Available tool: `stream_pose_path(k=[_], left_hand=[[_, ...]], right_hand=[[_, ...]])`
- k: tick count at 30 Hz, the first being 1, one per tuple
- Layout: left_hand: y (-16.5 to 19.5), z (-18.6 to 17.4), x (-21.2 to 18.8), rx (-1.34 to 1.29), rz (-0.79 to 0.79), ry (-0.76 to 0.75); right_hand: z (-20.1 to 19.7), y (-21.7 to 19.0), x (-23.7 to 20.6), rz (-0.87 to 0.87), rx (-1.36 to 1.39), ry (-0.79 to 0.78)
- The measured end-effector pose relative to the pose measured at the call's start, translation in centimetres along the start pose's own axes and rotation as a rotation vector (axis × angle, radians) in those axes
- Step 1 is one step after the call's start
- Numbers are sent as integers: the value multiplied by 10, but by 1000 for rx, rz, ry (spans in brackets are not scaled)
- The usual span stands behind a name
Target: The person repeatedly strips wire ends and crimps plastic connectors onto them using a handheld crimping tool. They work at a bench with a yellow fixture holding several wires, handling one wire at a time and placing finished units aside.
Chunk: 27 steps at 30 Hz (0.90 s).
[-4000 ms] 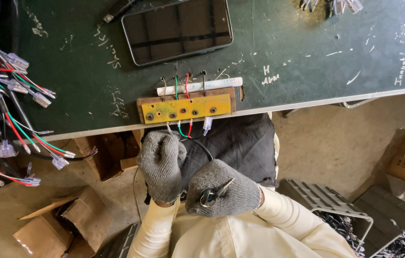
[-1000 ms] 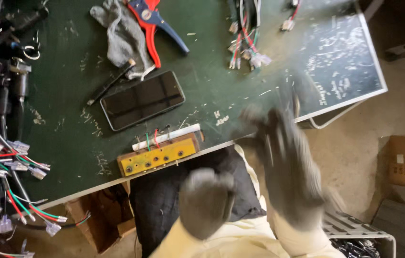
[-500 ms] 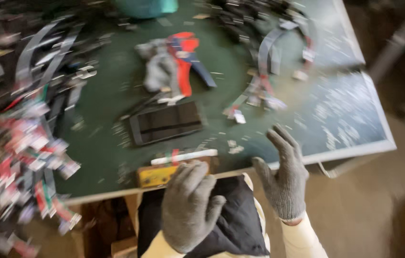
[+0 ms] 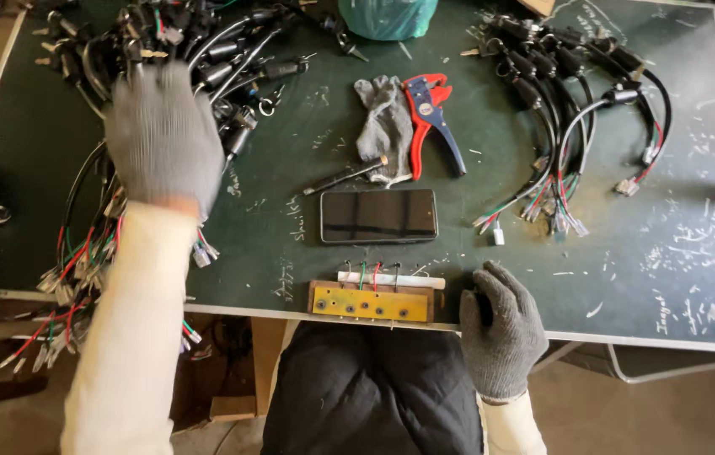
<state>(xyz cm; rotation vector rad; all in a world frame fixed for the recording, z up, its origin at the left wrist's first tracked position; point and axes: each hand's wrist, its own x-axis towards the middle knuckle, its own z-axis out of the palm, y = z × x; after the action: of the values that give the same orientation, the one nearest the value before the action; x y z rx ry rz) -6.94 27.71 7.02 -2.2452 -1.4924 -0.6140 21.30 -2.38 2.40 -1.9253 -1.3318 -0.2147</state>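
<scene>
Left hand (image 4: 163,135), in a grey knit glove, was stretched out flat with the fingers open, up in the upper left of the frame over a big tangle of black cables (image 4: 206,59). It looked a bit blurred, so I couldn't really tell if it was touching the cables or just above them; it wasn't gripping anything that I could see. Below that hand, along the left edge of the green table (image 4: 669,270), a bunch of red, green and black wires with small connectors (image 4: 79,270) spilled over the side.

Right hand (image 4: 500,324), also gloved, sat at the bottom middle on the table's near edge, fingers loosely curled, holding nothing. Just to its left was a yellow board with a row of screws (image 4: 370,303), with a white stick (image 4: 391,279) and short coloured wires along its top. Above that lay a dark phone (image 4: 378,216), then a screwdriver (image 4: 345,175), a spare grey glove (image 4: 384,126) and red and blue pliers (image 4: 431,118). Another bundle of black cables (image 4: 576,101) was in the upper right, and a teal bag (image 4: 387,17) at the top edge.
</scene>
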Motion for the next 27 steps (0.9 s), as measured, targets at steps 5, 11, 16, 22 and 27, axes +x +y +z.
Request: stream_pose_path(k=[5, 11, 16, 22, 27], left_hand=[[-14, 67, 77, 215, -114, -280], [11, 39, 87, 309, -246, -314], [48, -34, 42, -399, 60, 372], [135, -84, -101, -234, 675, 10], [174, -93, -210, -868, 542, 94]], right_hand=[[-1, -2, 3, -8, -23, 14], [-4, -4, 6, 70, 31, 3], [-16, -6, -9, 116, 298, 1], [-22, 4, -22, 979, 1526, -89], [-40, 22, -31, 745, 2149, -145]])
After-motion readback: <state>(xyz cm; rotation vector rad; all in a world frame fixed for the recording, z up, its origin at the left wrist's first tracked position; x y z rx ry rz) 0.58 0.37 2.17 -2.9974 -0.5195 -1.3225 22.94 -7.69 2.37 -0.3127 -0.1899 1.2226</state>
